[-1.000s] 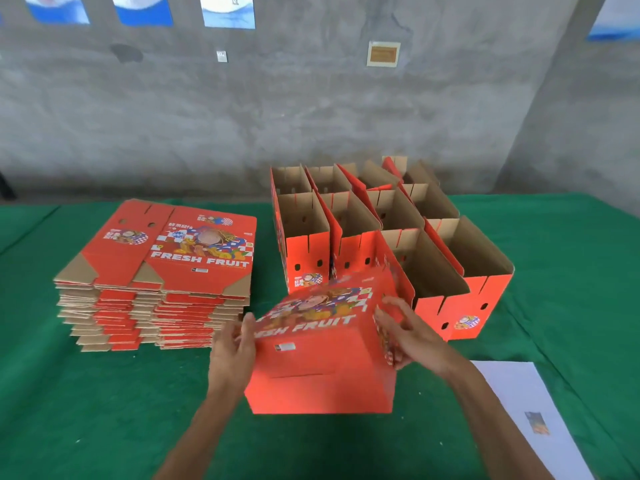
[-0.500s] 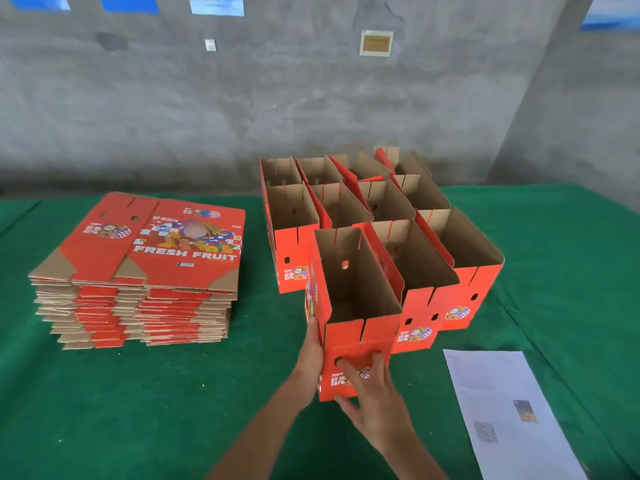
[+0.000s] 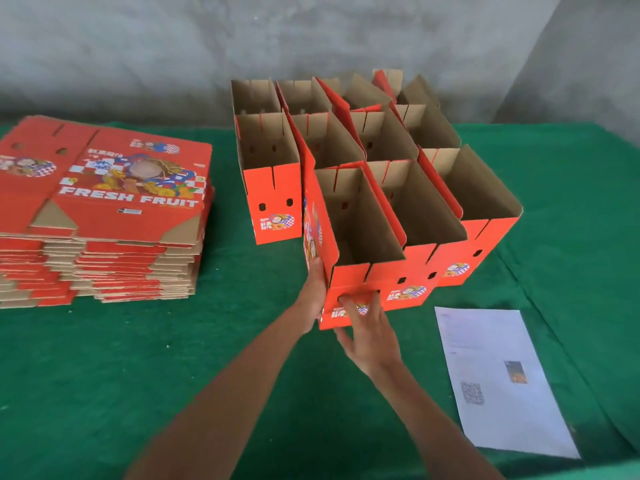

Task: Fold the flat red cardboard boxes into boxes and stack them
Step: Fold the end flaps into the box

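Folded boxes: about ten, open tops up, packed in rows beyond the hands; far-row count uncertain, partly hidden. One stack of flat boxes (image 3: 100, 216) well left of the hands, its left edge cut off. One white sheet (image 3: 498, 379) just right of the right hand.

Newest box (image 3: 349, 237) stands between the hands. Left hand (image 3: 313, 296) flat against its left side; right hand (image 3: 367, 332) has fingers spread on its near face, fingertips in the handle slot.

Half a second ago the box stood slightly apart; now it touches its right neighbour.
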A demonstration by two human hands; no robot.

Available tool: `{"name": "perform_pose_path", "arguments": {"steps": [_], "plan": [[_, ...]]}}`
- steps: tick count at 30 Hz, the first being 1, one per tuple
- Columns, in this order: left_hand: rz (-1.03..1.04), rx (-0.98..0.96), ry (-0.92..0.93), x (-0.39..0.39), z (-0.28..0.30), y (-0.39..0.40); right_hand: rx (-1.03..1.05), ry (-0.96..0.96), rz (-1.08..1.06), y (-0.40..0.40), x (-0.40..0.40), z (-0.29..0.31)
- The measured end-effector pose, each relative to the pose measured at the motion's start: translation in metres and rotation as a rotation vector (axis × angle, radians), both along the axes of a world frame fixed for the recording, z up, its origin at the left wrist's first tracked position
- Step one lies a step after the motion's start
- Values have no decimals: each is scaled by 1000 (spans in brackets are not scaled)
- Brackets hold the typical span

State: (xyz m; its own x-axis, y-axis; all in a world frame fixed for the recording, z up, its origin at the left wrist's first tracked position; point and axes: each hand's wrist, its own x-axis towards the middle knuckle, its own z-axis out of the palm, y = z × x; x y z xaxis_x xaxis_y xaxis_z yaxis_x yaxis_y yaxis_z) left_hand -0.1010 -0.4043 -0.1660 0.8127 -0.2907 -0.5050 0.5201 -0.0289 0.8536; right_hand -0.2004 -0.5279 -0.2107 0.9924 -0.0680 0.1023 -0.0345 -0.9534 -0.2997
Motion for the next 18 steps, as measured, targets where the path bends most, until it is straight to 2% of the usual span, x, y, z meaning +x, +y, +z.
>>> {"name": "perform_pose_path", "arguments": {"steps": [8,14,18], "plan": [[-12,44,12,33,-2,-3,-38,32,38,-6,37,-6],[-4,57,-51,28,6,-4,17,107,47,-7,24,11],[-40,173,-92,19,12,16,-36,113,-105,-5,9,31]]}}
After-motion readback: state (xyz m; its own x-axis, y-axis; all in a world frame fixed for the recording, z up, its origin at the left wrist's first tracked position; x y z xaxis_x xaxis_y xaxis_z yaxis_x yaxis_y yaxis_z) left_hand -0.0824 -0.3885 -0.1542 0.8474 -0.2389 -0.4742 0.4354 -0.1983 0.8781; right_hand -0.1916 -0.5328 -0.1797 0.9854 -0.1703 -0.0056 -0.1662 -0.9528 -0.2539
